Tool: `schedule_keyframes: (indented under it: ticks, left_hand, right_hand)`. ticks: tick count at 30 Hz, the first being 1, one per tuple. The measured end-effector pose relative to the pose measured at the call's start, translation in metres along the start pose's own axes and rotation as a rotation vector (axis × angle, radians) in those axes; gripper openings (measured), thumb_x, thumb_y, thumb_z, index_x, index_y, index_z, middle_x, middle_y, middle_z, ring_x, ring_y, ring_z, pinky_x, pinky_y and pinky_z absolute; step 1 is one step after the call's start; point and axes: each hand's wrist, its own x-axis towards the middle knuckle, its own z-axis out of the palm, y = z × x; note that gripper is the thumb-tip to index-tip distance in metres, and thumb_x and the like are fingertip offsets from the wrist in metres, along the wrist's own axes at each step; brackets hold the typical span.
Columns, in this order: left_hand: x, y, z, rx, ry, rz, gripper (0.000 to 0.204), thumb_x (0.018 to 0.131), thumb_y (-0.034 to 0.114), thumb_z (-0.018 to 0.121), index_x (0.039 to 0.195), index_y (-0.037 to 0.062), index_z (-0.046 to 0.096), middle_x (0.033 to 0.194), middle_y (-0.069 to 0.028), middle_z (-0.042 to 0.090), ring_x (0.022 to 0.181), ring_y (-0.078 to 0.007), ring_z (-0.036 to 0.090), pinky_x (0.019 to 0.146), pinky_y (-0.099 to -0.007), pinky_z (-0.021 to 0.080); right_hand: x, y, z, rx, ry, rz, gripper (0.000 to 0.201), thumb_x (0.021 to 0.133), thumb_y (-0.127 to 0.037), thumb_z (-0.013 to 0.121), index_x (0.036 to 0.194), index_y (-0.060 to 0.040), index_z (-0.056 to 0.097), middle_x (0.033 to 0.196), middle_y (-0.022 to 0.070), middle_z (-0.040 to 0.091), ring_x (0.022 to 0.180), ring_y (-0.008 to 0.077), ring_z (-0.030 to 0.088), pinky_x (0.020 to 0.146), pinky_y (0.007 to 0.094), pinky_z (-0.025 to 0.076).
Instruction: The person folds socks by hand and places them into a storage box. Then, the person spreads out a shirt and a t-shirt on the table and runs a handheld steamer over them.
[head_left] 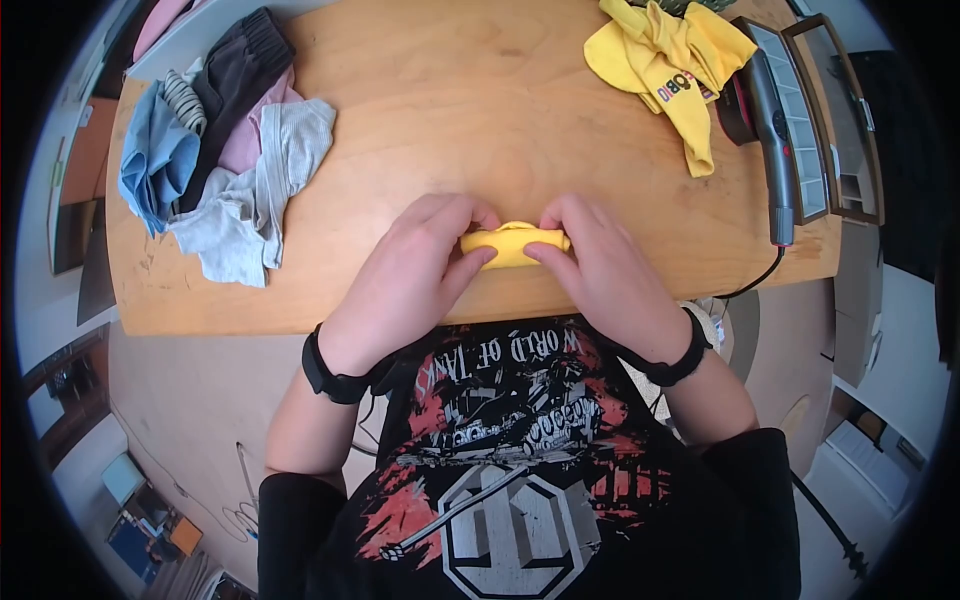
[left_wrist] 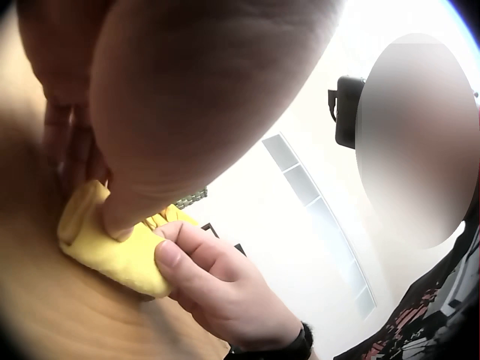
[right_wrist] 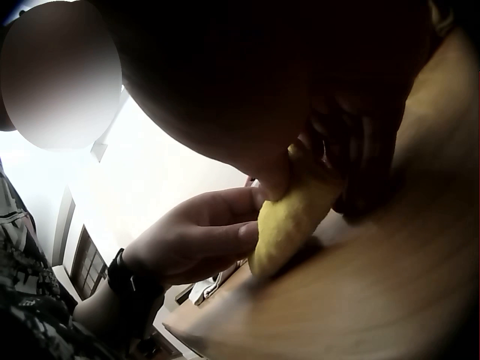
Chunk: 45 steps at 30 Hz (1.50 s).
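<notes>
Both hands (head_left: 425,265) (head_left: 600,270) pinch the rolled yellow cloth (head_left: 513,246) at its ends, near the worktop's (head_left: 420,120) edge, at the frame's centre.

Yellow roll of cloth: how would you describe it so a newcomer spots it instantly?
Find the wooden table, then its near edge by the black printed shirt. There the left hand and right hand pinch the yellow roll. Unlike the crumpled yellow cloth at far right, it is compactly rolled.
</notes>
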Motion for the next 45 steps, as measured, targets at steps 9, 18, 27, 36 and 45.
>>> schedule_keyframes:
  ticks: [9,18,27,36,45]
  left_hand:
    - [0.07,0.002,-0.012,-0.528,-0.494,-0.153,0.035,0.094,0.025,0.076,0.119,0.0022,0.065,0.091,0.0003,0.067,0.082,-0.0054,0.061,0.074,-0.0252,0.05]
    - [0.113,-0.018,0.032,-1.232,-0.565,-0.089,0.052,0.107,0.026,0.053,0.151,0.0031,0.036,0.142,-0.0144,0.055,0.13,-0.0225,0.058,0.111,-0.0385,0.046]
    - [0.108,-0.028,0.032,-1.311,-0.387,-0.12,0.044,0.107,0.024,0.053,0.144,0.0032,0.042,0.131,-0.0076,0.059,0.12,-0.0155,0.059,0.103,-0.0335,0.05]
    - [0.108,-0.025,0.034,-1.205,-0.34,-0.082,0.039,0.108,0.027,0.053,0.136,0.0012,0.044,0.121,-0.0055,0.061,0.111,-0.0147,0.062,0.095,-0.0333,0.055]
    - [0.108,-0.021,0.022,-1.087,-0.459,-0.077,0.046,0.109,0.029,0.048,0.147,0.005,0.036,0.123,-0.0134,0.065,0.101,-0.0178,0.068,0.087,-0.0314,0.055]
  right_hand:
    - [0.033,0.01,-0.053,0.404,0.093,0.101,0.02,0.093,-0.016,0.073,0.104,0.0002,0.07,0.08,-0.0004,0.069,0.067,0.0044,0.055,0.062,0.0232,0.045]
    - [0.055,0.004,-0.069,-0.114,0.402,-0.067,0.058,0.084,-0.025,0.08,0.131,0.0027,0.059,0.119,0.019,0.065,0.102,0.0269,0.064,0.088,0.0363,0.051]
    - [0.055,-0.013,-0.034,-0.449,0.39,-0.146,0.089,0.069,-0.027,0.088,0.143,-0.0002,0.045,0.135,0.0185,0.056,0.127,0.0372,0.053,0.106,0.0454,0.043]
    - [0.058,0.0,-0.029,-0.427,0.31,-0.142,0.075,0.074,-0.026,0.083,0.136,0.0009,0.05,0.128,0.0202,0.059,0.121,0.0372,0.056,0.1,0.0446,0.047]
    - [0.061,-0.002,-0.062,0.226,0.228,0.302,0.036,0.094,-0.022,0.073,0.12,0.0013,0.066,0.1,0.011,0.072,0.085,0.0144,0.07,0.076,0.0267,0.053]
